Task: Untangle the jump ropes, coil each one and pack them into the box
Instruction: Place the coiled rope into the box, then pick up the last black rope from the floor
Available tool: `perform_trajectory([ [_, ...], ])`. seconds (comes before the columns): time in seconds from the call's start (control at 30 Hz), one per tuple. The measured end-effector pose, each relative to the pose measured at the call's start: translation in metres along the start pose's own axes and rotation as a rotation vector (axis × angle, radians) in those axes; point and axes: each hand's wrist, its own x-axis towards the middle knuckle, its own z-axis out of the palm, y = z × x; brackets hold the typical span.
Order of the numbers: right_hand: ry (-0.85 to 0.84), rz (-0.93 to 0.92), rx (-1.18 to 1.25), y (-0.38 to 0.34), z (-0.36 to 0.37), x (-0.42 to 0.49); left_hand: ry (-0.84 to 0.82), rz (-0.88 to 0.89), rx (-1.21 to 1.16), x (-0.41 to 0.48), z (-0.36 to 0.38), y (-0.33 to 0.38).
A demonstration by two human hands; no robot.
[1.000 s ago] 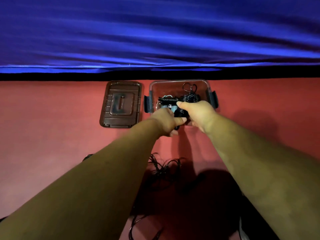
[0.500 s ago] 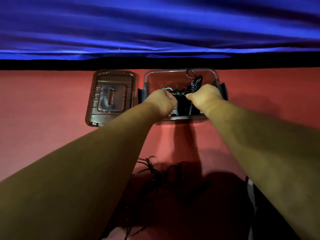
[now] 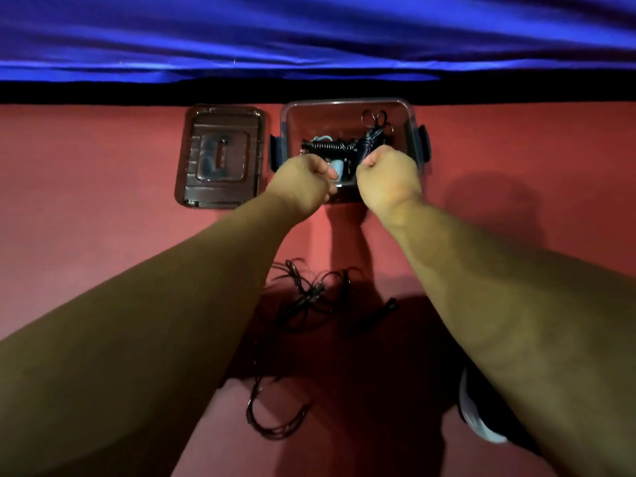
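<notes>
A clear rectangular plastic box (image 3: 344,102) with dark side latches sits open at the far edge of the red surface (image 3: 516,235). Its flat lid (image 3: 220,156) lies just to its left. Inside the box, a coiled black jump rope (image 3: 327,149) lies with its long axis running left to right. A second black bundle (image 3: 371,141) slants from the middle toward the far right corner, with small loops at its far end. A pale blue piece (image 3: 336,166) shows beneath them.

The left hand (image 3: 304,182) and right hand (image 3: 389,180) hang over the box's near rim, both with fingers curled under into fists. It cannot be told whether either holds any rope.

Closer to the person, a tangled loose black rope (image 3: 306,297) sprawls on the surface between the forearms. A slim black handle (image 3: 378,313) beside it points diagonally toward the far right.
</notes>
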Motion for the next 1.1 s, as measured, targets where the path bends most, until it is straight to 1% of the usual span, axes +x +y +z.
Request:
perform_trajectory([
  [0.07,-0.015,-0.001,0.015,0.004,0.0,-0.021,-0.05,-0.044,0.043,-0.02,0.001,-0.006],
  [0.13,-0.085,0.018,0.0,0.012,0.004,-0.048,-0.121,-0.104,0.209,-0.039,0.006,-0.025],
  [0.2,-0.221,0.035,-0.05,0.026,0.016,-0.073,-0.173,-0.163,0.397,-0.059,0.011,-0.046],
  [0.3,-0.457,0.1,-0.157,0.058,0.043,-0.107,-0.219,-0.149,0.673,-0.088,0.022,-0.076],
  [0.37,-0.552,0.142,-0.225,0.08,0.061,-0.129,-0.25,-0.177,0.703,-0.1,0.031,-0.103],
  [0.53,-0.678,0.229,-0.337,0.117,0.083,-0.164,-0.374,-0.302,0.723,-0.119,0.055,-0.161],
  [0.6,-0.722,0.164,-0.407,0.13,0.086,-0.17,-0.342,-0.281,0.771,-0.121,0.064,-0.177],
  [0.67,-0.727,0.053,-0.511,0.14,0.084,-0.173,-0.27,-0.221,0.818,-0.119,0.071,-0.187],
  [0.77,-0.64,-0.097,-0.615,0.15,0.085,-0.174,-0.177,-0.156,0.851,-0.115,0.076,-0.192],
  [0.83,-0.604,-0.14,-0.685,0.153,0.086,-0.173,-0.132,-0.136,0.862,-0.112,0.078,-0.195],
  [0.9,-0.624,-0.154,-0.73,0.152,0.086,-0.168,-0.079,-0.126,0.888,-0.106,0.08,-0.197],
  [0.97,-0.672,-0.134,-0.704,0.149,0.086,-0.159,-0.029,-0.123,0.944,-0.101,0.081,-0.199],
  [1.0,-0.692,-0.114,-0.648,0.149,0.086,-0.155,-0.001,-0.114,0.969,-0.099,0.081,-0.197],
  [1.1,-0.69,-0.027,-0.333,0.145,0.084,-0.144,0.097,-0.071,0.96,-0.094,0.082,-0.183],
])
